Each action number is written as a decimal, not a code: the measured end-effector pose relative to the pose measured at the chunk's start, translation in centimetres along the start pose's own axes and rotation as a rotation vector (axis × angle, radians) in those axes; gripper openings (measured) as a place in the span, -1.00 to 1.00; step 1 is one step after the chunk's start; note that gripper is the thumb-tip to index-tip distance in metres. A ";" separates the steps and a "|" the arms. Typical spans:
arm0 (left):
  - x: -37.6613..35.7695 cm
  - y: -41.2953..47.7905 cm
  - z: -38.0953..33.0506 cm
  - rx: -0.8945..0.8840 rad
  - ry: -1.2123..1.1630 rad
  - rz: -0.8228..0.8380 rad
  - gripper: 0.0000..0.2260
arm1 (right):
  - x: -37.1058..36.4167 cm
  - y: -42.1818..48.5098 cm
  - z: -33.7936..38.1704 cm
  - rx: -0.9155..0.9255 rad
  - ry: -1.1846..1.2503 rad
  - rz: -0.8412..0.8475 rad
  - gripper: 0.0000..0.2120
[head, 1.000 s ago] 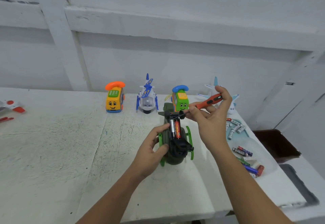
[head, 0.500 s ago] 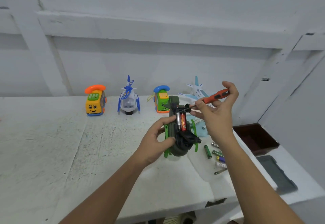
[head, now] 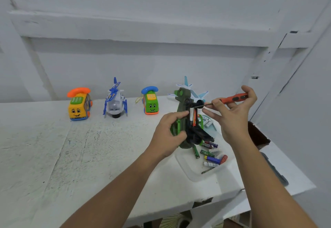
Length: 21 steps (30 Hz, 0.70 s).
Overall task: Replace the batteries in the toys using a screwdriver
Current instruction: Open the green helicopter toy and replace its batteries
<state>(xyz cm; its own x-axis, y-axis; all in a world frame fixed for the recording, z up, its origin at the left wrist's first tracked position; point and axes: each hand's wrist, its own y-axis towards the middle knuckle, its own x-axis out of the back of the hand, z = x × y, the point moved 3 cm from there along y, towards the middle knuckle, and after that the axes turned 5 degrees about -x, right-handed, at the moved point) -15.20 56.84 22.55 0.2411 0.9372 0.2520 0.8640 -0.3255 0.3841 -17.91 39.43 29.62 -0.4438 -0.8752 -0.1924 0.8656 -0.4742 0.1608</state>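
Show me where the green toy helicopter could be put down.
Free: bare white tabletop before the yellow phone car and blue-and-white toy helicopter, left of the left hand. Crowded: the clear plastic tray of loose batteries, right.

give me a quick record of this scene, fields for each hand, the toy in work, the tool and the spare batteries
left hand: grips the green helicopter toy
right hand: holds the orange screwdriver, shaft pointing at the toy
battery bay: open, batteries visible inside
loose batteries: in a clear tray below the held toy
other toys: yellow phone car, blue-white helicopter, green phone car, white plane, lined up near the wall
surface: white table
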 end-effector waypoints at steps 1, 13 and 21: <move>-0.2 0.0 -0.1 -0.009 0.007 -0.012 -0.43 | 0.4 0.0 -0.1 -0.017 0.028 0.000 -0.35; -2.4 0.1 0.4 -0.009 0.105 0.008 -0.49 | 6.3 -0.6 -2.3 -0.120 0.166 -0.092 -0.34; -2.9 -0.3 -0.1 -0.015 0.133 0.014 -0.49 | 7.6 -1.6 -3.5 -0.145 0.144 -0.186 -0.33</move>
<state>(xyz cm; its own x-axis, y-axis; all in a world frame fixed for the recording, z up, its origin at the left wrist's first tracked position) -16.26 54.20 21.80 0.1909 0.9081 0.3727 0.8539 -0.3408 0.3932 -21.86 33.88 24.51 -0.5696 -0.7468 -0.3433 0.8011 -0.5979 -0.0285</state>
